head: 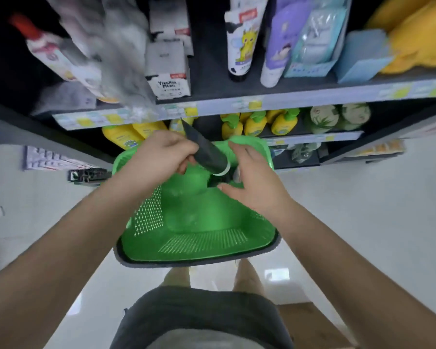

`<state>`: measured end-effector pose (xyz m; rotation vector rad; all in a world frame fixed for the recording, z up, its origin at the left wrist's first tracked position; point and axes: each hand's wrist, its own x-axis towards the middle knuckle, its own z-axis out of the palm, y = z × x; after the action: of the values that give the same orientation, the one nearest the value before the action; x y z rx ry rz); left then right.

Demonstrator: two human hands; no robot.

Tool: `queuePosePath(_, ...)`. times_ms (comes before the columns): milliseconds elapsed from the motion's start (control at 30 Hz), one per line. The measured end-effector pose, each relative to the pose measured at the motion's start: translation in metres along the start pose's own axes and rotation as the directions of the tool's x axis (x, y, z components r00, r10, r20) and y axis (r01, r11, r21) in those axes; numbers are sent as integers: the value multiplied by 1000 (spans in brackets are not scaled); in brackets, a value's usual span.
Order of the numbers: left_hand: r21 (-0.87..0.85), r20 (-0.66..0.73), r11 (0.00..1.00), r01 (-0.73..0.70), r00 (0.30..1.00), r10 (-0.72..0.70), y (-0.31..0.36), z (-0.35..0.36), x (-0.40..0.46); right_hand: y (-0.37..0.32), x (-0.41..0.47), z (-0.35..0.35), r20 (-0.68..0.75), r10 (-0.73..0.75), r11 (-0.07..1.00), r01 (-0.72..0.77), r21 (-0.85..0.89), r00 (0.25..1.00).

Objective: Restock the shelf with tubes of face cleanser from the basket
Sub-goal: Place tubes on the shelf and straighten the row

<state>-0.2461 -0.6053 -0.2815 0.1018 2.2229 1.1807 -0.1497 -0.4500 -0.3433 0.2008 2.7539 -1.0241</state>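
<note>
The left hand (165,151) grips a dark tube (207,152) of cleanser over the green basket (199,238), fingers curled round its body. The tube is tilted, crimped end toward 11 o'clock and pale-ringed cap end toward 4 o'clock; no print on it can be read. The right hand (252,177) hangs just beside the cap at 3 o'clock, fingers loosely spread inside the basket; something dark lies under it, too hidden to tell. At 12 o'clock stands the shelf (237,102), its edge lined with blurred price tags. On it a white box (169,84) reads "YING HUA MENG". A bottle (242,46) at 1 o'clock shows a yellow cartoon creature. Below, yellow bottles (257,124) with green pumps stand in a row.
</note>
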Motion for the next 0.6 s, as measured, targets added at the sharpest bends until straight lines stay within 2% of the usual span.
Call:
queuePosePath(100, -198, 28, 974, -114, 992, 122, 57, -20, -33, -30, -2, -41, -26, -47, 998, 48, 40, 999)
queuePosePath(267, -460, 43, 828, -321, 923, 382, 140, -51, -79, -75, -17, -112, -227, -113, 982, 144, 126, 967)
queuePosePath(400, -466, 5, 734, -494, 828, 561, 197, -63, -108, -106, -31, -164, -354, -133, 946, 225, 233, 926)
queuePosePath(600, -239, -105, 578, -780, 612, 783, 255, -85, -131, -140, -35, -238, -460, -143, 816, 367, 446, 876)
